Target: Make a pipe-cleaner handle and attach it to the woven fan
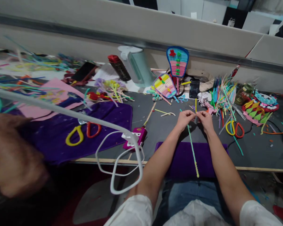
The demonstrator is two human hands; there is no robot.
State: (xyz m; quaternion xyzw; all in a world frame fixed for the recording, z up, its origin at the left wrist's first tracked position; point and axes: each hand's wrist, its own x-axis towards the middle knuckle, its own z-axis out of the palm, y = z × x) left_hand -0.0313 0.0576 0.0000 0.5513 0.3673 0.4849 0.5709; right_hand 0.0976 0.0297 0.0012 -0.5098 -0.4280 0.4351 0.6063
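My left hand (pixel 185 120) is pinched on a long green pipe cleaner (pixel 191 141). The stem slants down toward my lap and turns yellow and knobbly at its lower end. Close beside it, fingertips nearly meeting, my right hand (pixel 205 120) pinches a short yellow pipe cleaner (pixel 196 104) that sticks up between the hands. Whether the two stems touch is hidden by the fingers. Below my forearms a folded purple cloth (pixel 186 157) lies at the table edge. Scissors (pixel 235 129) with yellow and red handles rest right of my right hand.
A magenta power strip (pixel 136 138) with a white cable (pixel 85 114) lies to the left. Behind stand a kettle (pixel 140 67), two fan-shaped crafts (pixel 178 61) and a bundle of pipe cleaners (pixel 224 97). Another person's blurred hand (pixel 16 157) is at far left, near scissors (pixel 75 136) on purple cloth.
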